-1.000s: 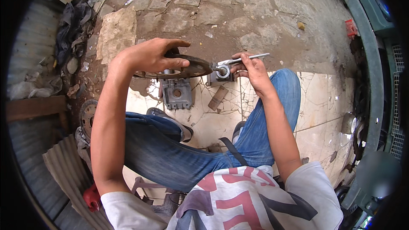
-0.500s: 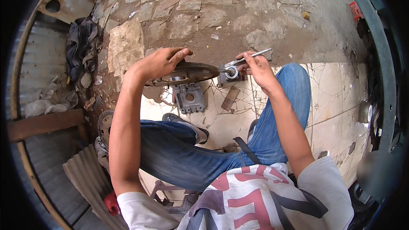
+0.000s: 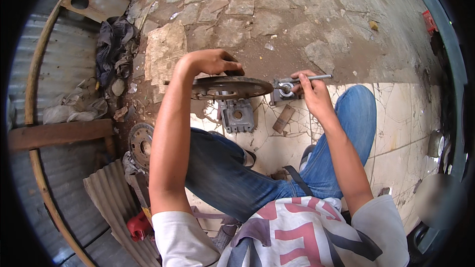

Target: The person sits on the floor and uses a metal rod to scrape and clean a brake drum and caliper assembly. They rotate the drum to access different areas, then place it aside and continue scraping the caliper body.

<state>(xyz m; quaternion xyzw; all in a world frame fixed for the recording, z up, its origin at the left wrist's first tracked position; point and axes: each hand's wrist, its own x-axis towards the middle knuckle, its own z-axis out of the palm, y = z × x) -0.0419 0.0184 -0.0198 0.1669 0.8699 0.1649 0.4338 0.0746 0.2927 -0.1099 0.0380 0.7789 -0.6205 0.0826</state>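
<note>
A dark, round metal disc (image 3: 232, 89) with holes through it, like a flywheel, is seen nearly edge-on. My left hand (image 3: 215, 63) lies over its far side, fingers bent down at the rim; their grip is partly hidden. My right hand (image 3: 312, 91) is closed around a slim silver-coloured metal tool (image 3: 321, 76), to the right of the disc. The tool's working end is hard to make out. Under the disc's near edge, a grey metal housing (image 3: 231, 124) with a round hole rests on the tiles. Beside my right fingers sits a grey metal block (image 3: 277, 98) with a ring-shaped opening.
A small flat brown piece (image 3: 283, 119) lies on the cracked tiles (image 3: 396, 113). At left are a rusty disc (image 3: 141, 146), a wooden plank (image 3: 59, 134), corrugated sheet (image 3: 111, 188) and dark cloth (image 3: 113, 49). Cardboard (image 3: 166, 44) lies on the stone paving beyond.
The whole view has shifted, so things sit farther right in it. The tool in my right hand has swung nearly level, and my left fingers have bent farther down over the disc.
</note>
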